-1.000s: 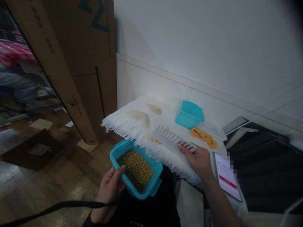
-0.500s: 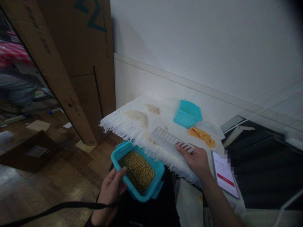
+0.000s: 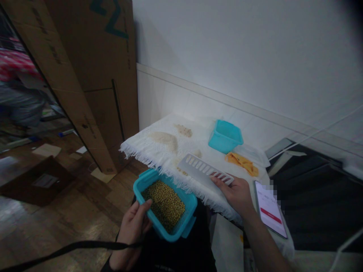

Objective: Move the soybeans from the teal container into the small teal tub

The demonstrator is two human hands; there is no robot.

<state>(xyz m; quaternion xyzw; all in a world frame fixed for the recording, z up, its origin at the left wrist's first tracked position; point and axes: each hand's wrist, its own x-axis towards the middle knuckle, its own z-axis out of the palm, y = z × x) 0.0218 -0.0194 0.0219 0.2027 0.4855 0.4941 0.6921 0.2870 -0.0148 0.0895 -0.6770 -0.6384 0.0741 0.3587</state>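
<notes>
My left hand [image 3: 132, 226] grips the near rim of a teal plastic container [image 3: 181, 230] full of yellowish beans [image 3: 164, 204], held just below the fringed edge of a white cloth [image 3: 159, 153]. My right hand [image 3: 236, 192] holds one end of a flat white slotted scraper [image 3: 202, 170], which lies on the cloth with its far end over a small scatter of grains near the edge. A pile of white rice [image 3: 166, 139] and a smaller tan pile [image 3: 184, 131] lie farther back on the cloth.
An empty teal container [image 3: 225, 136] sits at the back of the cloth beside an orange-yellow rag [image 3: 242, 162] and a clear lid. A phone [image 3: 269, 211] lies lit at my right. Tall cardboard boxes [image 3: 93, 75] lean on the wall at left above a wooden floor.
The scraper has slid slightly left toward the cloth's edge. The container of beans has shifted a little closer under the fringe.
</notes>
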